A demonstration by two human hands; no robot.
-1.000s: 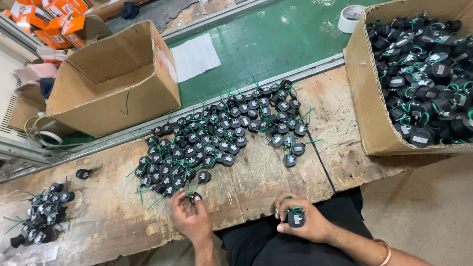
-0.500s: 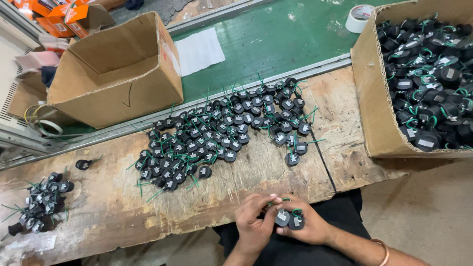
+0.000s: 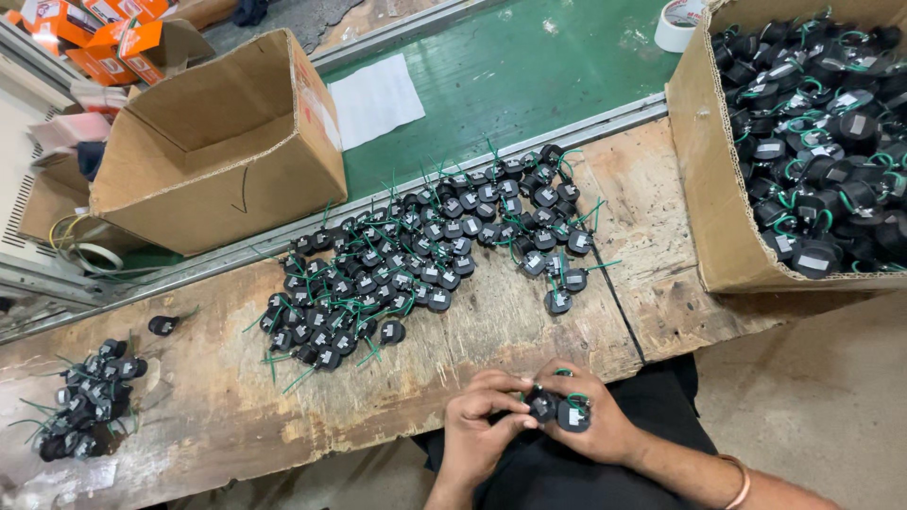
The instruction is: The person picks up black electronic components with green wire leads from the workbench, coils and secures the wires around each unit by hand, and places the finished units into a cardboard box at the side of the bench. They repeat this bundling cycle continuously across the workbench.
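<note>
Holding two small black round components (image 3: 557,411) with green wire leads, both hands are meeting just off the near edge of the wooden tabletop (image 3: 217,406), above the person's lap. The left hand (image 3: 482,430) is closing its fingers (image 3: 501,382) around the left-hand piece, while the right hand (image 3: 595,425) is gripping the right-hand piece, its fingers curled about it. The two pieces are sitting side by side, touching or nearly so.

On the tabletop, a broad spread of like components (image 3: 425,260) is lying loose in front of the hands, near but not touching them. A smaller heap (image 3: 90,397) is lying at the far left end, with one single piece (image 3: 162,325) just beyond it.

Containers: a large cardboard box (image 3: 704,208) at the right is standing open and is holding a deep load of the same black parts with green leads (image 3: 822,123), filling it close to the rim. A second cardboard box (image 3: 217,142) at the upper left is standing open on the green belt (image 3: 529,76); its visible interior is showing bare cardboard. A white sheet (image 3: 376,99) is lying beside it. A tape roll (image 3: 678,24) is resting by the full box's far corner. Orange cartons (image 3: 90,38) are stacked at the upper left.
</note>
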